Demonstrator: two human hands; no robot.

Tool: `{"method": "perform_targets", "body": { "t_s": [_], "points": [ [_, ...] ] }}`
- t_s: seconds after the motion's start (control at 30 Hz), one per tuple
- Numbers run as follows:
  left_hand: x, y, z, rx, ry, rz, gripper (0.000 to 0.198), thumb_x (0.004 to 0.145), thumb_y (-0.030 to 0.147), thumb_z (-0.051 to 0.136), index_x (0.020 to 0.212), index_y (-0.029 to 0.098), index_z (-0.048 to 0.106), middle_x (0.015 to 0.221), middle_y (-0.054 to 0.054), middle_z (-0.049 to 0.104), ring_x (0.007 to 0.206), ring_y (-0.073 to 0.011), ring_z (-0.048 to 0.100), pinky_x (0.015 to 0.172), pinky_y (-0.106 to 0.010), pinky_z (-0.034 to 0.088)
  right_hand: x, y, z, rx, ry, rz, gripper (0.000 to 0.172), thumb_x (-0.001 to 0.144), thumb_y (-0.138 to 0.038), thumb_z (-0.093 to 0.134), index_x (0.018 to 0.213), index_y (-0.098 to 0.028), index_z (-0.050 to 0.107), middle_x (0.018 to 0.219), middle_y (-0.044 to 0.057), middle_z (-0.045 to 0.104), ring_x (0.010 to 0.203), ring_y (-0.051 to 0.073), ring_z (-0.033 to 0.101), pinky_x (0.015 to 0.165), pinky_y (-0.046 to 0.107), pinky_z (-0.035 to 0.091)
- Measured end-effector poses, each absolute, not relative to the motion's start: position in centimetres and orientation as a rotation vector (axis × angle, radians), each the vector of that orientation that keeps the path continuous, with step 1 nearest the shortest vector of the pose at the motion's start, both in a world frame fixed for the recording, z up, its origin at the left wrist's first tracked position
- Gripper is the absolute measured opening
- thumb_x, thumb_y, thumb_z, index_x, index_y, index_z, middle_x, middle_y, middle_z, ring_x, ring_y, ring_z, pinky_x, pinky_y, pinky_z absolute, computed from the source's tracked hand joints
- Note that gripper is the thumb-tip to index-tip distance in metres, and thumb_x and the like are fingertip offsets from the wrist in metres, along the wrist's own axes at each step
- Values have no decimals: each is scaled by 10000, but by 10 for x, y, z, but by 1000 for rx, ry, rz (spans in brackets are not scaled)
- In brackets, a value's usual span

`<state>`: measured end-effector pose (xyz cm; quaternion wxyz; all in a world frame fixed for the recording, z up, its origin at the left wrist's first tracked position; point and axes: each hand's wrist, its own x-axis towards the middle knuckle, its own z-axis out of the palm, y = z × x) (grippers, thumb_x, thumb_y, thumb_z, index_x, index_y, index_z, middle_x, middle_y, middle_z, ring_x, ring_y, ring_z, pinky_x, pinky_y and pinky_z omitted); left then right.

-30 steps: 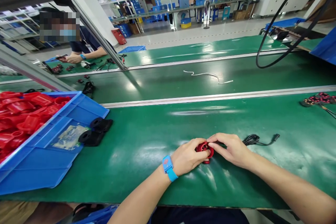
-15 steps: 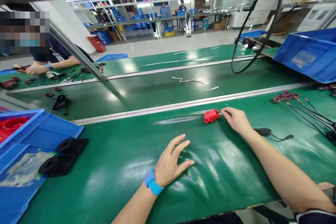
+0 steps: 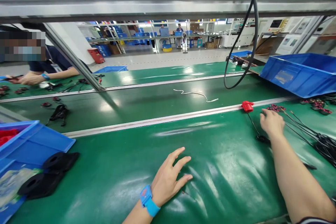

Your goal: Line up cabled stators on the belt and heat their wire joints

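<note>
Over the green mat [image 3: 118, 168], my left hand [image 3: 169, 180] has its fingers spread and holds nothing; a blue band [image 3: 149, 200] circles its wrist. My right hand [image 3: 273, 122] is at the right, beside a cluster of small dark and pink parts [image 3: 275, 107] with wires; its fingertips are partly hidden, and whether they grip anything cannot be made out. Just left of it, a red plastic part [image 3: 247, 106] lies at the metal strip, apart from the hand. A black cable [image 3: 253, 123] runs from this part down to a dark bundle near my right forearm.
A blue bin with red parts [image 3: 39, 143] stands at the left, two black parts [image 3: 42, 183] beside it. Another blue bin [image 3: 301, 73] is at the right. A black cable loop [image 3: 226, 77] hangs ahead. A white cord [image 3: 195, 93] lies beyond the strip. Another person works at far left.
The red part has moved right, onto the strip, and my right hand has let go of its cable and shifted right. My left hand stays spread. The view has tilted up.
</note>
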<state>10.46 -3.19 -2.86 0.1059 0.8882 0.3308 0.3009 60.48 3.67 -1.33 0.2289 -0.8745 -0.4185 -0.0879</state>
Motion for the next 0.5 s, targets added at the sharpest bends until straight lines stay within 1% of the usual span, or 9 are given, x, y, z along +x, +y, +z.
{"method": "perform_targets", "body": {
  "t_s": [0.07,0.1,0.2,0.3,0.37,0.43,0.5],
  "points": [
    [107,-33,-29,2617,968,851,431,915,381,637,1309,254,516,1428,-138,459,1193,-276,588,935,-441,590,617,39,-15,-2437,-1058,-266,427,898,-250,567,1296,-103,620,1324,292,528,1244,420,467,929,527,356],
    [108,-33,-29,2617,968,825,451,889,359,675,1301,255,523,1430,-138,461,1204,-283,582,944,-444,586,621,41,-18,-2450,-1019,-264,430,871,-242,597,1276,-102,631,1302,312,530,1236,444,466,913,555,351],
    [110,-34,-29,2614,975,761,513,822,298,752,1286,261,536,1439,-133,462,1224,-291,573,962,-441,578,628,48,-27,-2466,-956,-253,329,798,-228,664,1109,-128,701,1161,333,572,1152,480,500,855,596,347],
    [110,-33,-29,2618,990,760,513,829,290,743,1296,272,530,1443,-131,459,1209,-289,584,951,-443,583,629,50,-36,-2427,-961,-304,178,788,-250,669,931,-152,706,1094,298,576,1128,459,494,870,584,343],
    [109,-33,-31,2619,995,773,474,863,319,705,1300,275,527,1440,-134,456,1182,-287,599,931,-446,592,627,48,-39,-2383,-964,-349,119,793,-263,664,842,-155,679,1074,259,576,1116,428,492,887,566,350],
    [107,-32,-33,2623,990,782,428,900,349,653,1302,274,527,1439,-138,450,1162,-284,610,912,-445,600,624,46,-39,-2330,-952,-365,131,781,-282,689,804,-159,650,996,194,595,1026,363,534,867,525,395],
    [106,-31,-34,2632,980,788,397,928,363,607,1306,273,525,1441,-138,442,1155,-283,613,902,-445,605,621,43,-33,-2252,-900,-406,139,812,-299,669,849,-167,640,924,149,607,928,296,562,828,460,440]
  ]
}}
